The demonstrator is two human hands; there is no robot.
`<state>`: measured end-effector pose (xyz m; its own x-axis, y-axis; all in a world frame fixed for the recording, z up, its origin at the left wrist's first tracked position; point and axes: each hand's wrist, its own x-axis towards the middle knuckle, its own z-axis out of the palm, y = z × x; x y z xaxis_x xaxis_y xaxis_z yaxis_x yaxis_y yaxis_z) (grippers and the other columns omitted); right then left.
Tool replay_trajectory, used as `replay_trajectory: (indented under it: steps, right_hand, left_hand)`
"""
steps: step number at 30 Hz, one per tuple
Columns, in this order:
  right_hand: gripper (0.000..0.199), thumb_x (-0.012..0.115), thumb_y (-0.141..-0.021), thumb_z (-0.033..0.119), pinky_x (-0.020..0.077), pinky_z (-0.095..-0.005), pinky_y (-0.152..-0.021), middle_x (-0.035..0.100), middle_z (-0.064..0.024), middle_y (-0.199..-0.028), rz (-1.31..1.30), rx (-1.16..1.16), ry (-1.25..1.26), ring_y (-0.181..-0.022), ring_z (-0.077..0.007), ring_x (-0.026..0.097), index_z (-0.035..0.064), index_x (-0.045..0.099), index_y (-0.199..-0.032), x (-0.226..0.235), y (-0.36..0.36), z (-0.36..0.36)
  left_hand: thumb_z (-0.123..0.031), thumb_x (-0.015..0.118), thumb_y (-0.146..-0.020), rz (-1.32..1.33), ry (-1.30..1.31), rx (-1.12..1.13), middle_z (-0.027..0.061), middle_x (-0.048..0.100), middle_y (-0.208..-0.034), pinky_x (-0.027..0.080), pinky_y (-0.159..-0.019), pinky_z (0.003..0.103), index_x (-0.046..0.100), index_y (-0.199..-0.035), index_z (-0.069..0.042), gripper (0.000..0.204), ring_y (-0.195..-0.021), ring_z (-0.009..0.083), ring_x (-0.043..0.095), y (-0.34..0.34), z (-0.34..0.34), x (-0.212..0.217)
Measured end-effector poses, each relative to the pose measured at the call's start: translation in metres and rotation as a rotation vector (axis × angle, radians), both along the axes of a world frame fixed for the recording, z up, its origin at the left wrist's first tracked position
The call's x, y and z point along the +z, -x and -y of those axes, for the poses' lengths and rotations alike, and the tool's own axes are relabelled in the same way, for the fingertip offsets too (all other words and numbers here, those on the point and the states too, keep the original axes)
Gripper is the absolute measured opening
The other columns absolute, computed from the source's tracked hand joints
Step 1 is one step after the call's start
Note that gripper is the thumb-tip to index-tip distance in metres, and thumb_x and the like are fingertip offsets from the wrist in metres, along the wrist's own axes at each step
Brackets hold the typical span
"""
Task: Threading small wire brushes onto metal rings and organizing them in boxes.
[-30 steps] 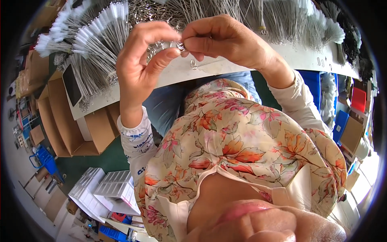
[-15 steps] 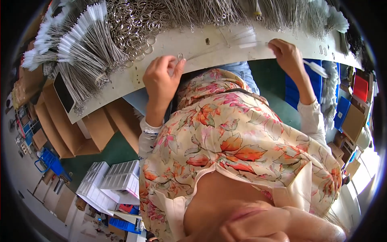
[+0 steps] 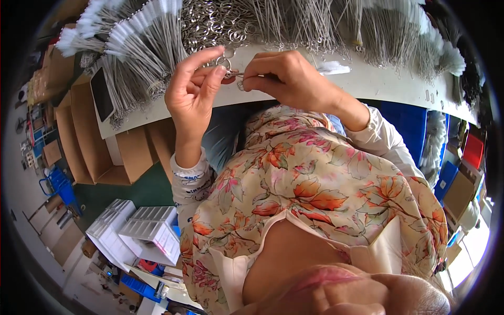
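Note:
My left hand (image 3: 191,89) is raised over the table's near edge, thumb and fingers pinched on a shiny metal key ring (image 3: 223,62). Close against it on the right, my right hand (image 3: 291,76) is closed on thin looped wire ends (image 3: 234,74) that meet the ring. These look like the wire stems of small cleaning brushes. Past my right hand, white bristles (image 3: 333,67) show just above the tabletop; my fingers hide how they join the wires. Whether the loops are threaded on the ring I cannot tell.
A heap of metal rings (image 3: 218,26) lies behind my hands on the white table (image 3: 388,84). Bundles of wire brushes (image 3: 139,42) flank it. A dark phone (image 3: 101,94) sits at the left edge. Below stand an open cardboard box (image 3: 89,136) and white plastic trays (image 3: 149,231).
My right hand has come in from the right to meet my left hand at the ring. My left hand has turned its fingers upward. The view has shifted slightly.

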<state>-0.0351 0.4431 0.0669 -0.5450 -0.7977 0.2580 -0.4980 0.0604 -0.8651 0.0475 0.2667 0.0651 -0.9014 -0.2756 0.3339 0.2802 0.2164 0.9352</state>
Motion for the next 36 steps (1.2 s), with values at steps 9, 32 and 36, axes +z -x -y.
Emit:
replay_trajectory:
  steps: [9,32,36]
  right_hand:
    - [0.019,0.056,-0.091,0.018,0.0354,-0.0203,-0.053,0.056,0.0027,-0.073,0.515,0.265,-0.023,-0.061,-0.0030,0.043,0.0000,0.062,-0.091,0.030,0.012,0.003]
    - [0.014,0.061,-0.087,0.013,0.0358,-0.0186,-0.045,0.060,-0.0017,-0.069,0.907,0.101,0.389,-0.052,-0.0047,0.045,-0.0009,0.064,-0.088,0.068,0.029,0.015]
    - [0.015,0.061,-0.087,0.013,0.0369,-0.0189,-0.046,0.060,-0.0015,-0.070,0.862,0.154,0.345,-0.053,-0.0046,0.047,-0.0012,0.063,-0.089,0.068,0.041,0.015]
  left_hand:
    - [0.008,0.060,-0.078,-0.042,0.006,-0.201,0.0139,0.062,-0.103,0.053,-0.069,0.022,0.066,-0.097,0.001,0.021,-0.086,0.0138,0.062,0.000,0.017,0.031]
    - [0.008,0.064,-0.073,-0.317,0.487,0.089,0.0117,0.067,-0.092,0.054,-0.067,0.023,0.063,-0.101,0.004,0.029,-0.075,0.0160,0.067,0.023,-0.007,0.073]
    - [0.008,0.063,-0.072,-0.283,0.465,0.042,0.0113,0.067,-0.093,0.054,-0.067,0.023,0.064,-0.100,0.004,0.028,-0.075,0.0153,0.067,0.028,-0.003,0.081]
